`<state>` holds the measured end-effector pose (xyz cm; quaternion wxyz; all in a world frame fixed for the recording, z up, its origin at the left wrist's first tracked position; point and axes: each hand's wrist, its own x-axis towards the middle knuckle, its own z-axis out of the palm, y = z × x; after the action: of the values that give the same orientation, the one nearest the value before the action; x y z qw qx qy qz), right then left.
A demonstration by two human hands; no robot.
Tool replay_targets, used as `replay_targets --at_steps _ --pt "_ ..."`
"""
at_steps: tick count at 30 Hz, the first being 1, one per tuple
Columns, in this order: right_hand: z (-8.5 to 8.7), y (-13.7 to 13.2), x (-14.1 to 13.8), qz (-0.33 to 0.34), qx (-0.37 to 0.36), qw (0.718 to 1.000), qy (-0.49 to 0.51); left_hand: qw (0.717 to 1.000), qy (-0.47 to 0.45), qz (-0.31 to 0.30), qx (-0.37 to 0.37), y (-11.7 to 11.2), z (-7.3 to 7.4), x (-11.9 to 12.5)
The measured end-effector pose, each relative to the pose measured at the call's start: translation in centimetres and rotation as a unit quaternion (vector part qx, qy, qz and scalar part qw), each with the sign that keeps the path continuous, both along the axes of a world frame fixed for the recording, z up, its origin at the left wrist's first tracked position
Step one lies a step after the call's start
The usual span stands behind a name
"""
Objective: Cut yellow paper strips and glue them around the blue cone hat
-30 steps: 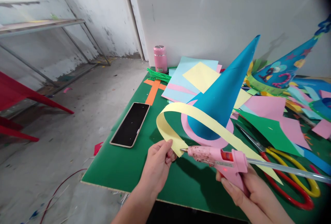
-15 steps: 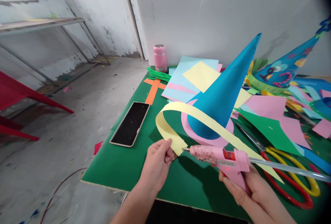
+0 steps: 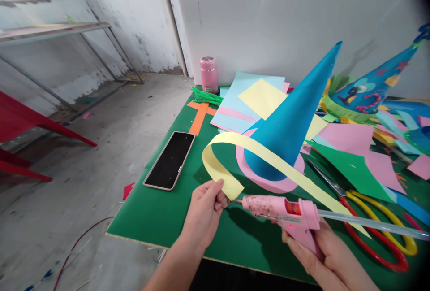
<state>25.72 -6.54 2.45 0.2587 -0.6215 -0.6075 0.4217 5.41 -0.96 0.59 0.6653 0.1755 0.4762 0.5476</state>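
Note:
Near one end, my left hand (image 3: 204, 210) pinches a long yellow paper strip (image 3: 235, 138), which arches up and back down to the right. My right hand (image 3: 325, 250) is wrapped round the handle of a pink glue gun (image 3: 282, 212) with a clear glue stick (image 3: 369, 223) sticking out of its back. The gun's metal tip is just by the lower corner of the strip's pinched end, close to my left fingers; whether it touches cannot be made out. Behind the strip stands a blue paper cone (image 3: 285, 125) on a pink paper ring (image 3: 285, 186).
A phone (image 3: 169, 161) lies on the green table (image 3: 151, 219) to the left. Scissors (image 3: 363, 210) with red and yellow handles lie at right, among paper sheets (image 3: 349, 138). Farther back are a pink bottle (image 3: 208, 76), green pipe cleaners (image 3: 206, 96) and a decorated cone hat (image 3: 372, 87).
The glue gun has shifted slightly down and left, its tip moving from the strip's end edge towards the lower corner by my left fingers. My left hand stays in place.

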Motion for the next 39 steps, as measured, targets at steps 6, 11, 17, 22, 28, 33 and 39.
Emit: replay_targets --at_steps 6,11,17,22,28,33,39 --pt "0.0 1.2 -0.5 0.076 0.011 0.997 0.023 1.000 0.002 0.010 -0.003 0.0 -0.2 0.0" --pt "-0.2 1.1 -0.1 0.073 0.022 0.997 -0.005 1.000 -0.002 0.008 -0.002 0.0 0.0 0.0" --pt "-0.4 0.7 0.8 0.085 0.014 0.996 -0.026 1.000 -0.009 0.001 0.003 0.1 -0.1 -0.1" --pt "0.1 1.3 0.1 0.080 0.042 0.996 0.009 1.000 -0.013 -0.005 0.006 0.1 0.0 -0.1" --pt "0.2 1.3 0.1 0.006 0.048 0.998 0.030 1.000 -0.017 -0.011 0.009 0.0 -0.1 -0.1" --pt "0.3 0.9 -0.6 -0.040 0.021 0.997 0.067 1.000 -0.015 -0.015 0.012 0.0 -0.5 -0.3" --pt "-0.2 1.5 -0.2 -0.004 0.016 0.999 0.049 1.000 -0.013 -0.019 0.015 0.0 -0.6 -0.2"
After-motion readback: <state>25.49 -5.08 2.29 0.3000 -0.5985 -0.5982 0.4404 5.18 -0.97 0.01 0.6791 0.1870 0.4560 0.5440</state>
